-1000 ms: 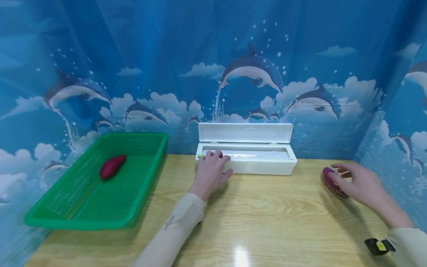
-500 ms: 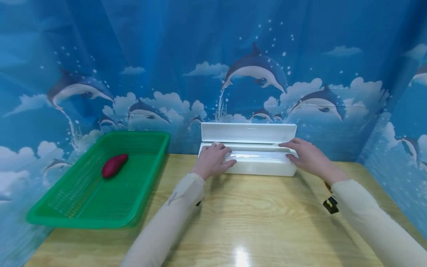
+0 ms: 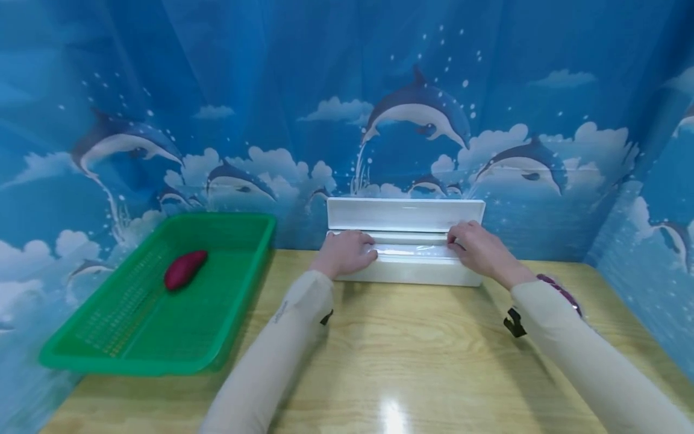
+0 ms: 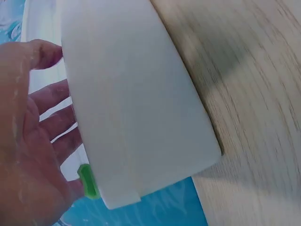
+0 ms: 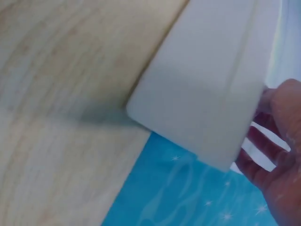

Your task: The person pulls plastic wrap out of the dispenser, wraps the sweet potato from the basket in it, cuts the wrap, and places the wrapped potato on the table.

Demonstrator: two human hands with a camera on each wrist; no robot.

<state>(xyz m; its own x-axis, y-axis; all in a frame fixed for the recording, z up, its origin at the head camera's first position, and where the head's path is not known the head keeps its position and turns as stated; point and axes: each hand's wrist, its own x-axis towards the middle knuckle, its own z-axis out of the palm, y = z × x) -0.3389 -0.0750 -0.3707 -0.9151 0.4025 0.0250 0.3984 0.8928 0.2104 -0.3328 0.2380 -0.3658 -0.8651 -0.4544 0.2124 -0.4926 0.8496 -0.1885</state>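
Left hand (image 3: 349, 252), fingers loose, and right hand (image 3: 479, 248), grip unclear, are resting at a long white box's (image 3: 412, 273) clear film (image 3: 412, 250); even tension should help.

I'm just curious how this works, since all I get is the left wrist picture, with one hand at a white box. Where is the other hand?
Observer: The head view shows the right hand at the right end of that same white box.
Operator: Is anything over on the person's left?
Observer: Yes, a green basket sits at the left side of the table.
Operator: Does it hold anything?
Observer: One thing shows in it: what looks like a dark red sweet potato.
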